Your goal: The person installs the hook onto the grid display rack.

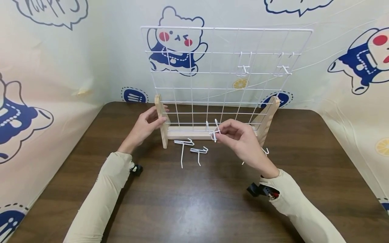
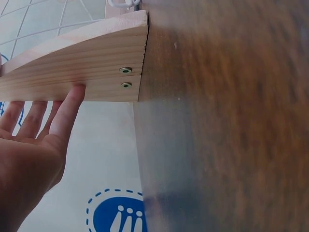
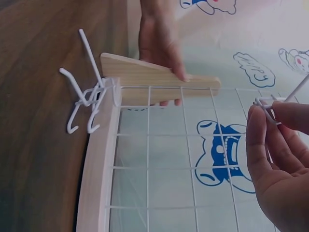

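My left hand (image 1: 145,124) grips the left wooden side leg (image 1: 164,133) of a white wire grid rack (image 1: 226,29). In the left wrist view its thumb lies on the leg's flat outer face and the other fingers pass behind. My right hand (image 1: 241,140) pinches a white wire hook (image 1: 214,132) in front of the rack's lower middle; the fingers partly cover the hook (image 3: 298,87) in the right wrist view. Two more hooks, a left one (image 1: 182,156) and a right one (image 1: 199,158), lie on the table before the rack's base bar (image 1: 183,134).
Two hooks hang high on the grid's right side, one inner (image 1: 244,69) and one outer (image 1: 285,69). Behind my right wrist, another white hook (image 1: 266,152) is partly hidden on the brown table (image 1: 182,209). A printed cloth (image 1: 121,40) stands close behind the rack.
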A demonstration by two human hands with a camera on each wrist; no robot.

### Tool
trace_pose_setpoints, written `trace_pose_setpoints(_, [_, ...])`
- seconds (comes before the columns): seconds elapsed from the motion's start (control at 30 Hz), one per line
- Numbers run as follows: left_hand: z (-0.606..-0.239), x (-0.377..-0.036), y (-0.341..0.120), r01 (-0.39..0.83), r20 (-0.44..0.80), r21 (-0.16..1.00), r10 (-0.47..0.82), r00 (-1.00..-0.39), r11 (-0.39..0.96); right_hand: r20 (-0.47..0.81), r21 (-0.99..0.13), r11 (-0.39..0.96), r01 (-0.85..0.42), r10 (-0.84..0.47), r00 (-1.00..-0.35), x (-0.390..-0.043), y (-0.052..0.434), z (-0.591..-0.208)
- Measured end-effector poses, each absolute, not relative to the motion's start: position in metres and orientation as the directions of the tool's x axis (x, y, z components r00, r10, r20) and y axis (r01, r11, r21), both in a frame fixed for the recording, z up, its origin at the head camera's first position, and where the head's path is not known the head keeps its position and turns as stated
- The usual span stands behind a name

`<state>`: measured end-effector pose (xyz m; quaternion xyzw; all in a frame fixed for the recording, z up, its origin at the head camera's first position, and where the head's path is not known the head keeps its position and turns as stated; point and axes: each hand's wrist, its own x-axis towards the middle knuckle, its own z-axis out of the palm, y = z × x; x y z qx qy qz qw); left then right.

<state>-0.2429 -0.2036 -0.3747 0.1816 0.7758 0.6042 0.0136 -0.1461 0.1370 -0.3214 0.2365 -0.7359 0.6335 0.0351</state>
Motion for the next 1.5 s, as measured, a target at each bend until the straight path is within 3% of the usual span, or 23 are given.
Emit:
trace_pose_setpoints(1.1, [-0.365,-0.235,-0.199,0.279,0.218,0.945,0.308,-0.926,0.169,0.483,-0.867,-0.007,-0.498,-0.25,-0.839,-0.163,0.11,-0.298])
trace_pose_setpoints(1.5, [-0.389,-0.252,-0.21,0.286,0.224,0.939,0.295,-0.929,0.188,0.514,-0.858,-0.091,-0.506,-0.194,-0.836,-0.173,0.104,-0.29])
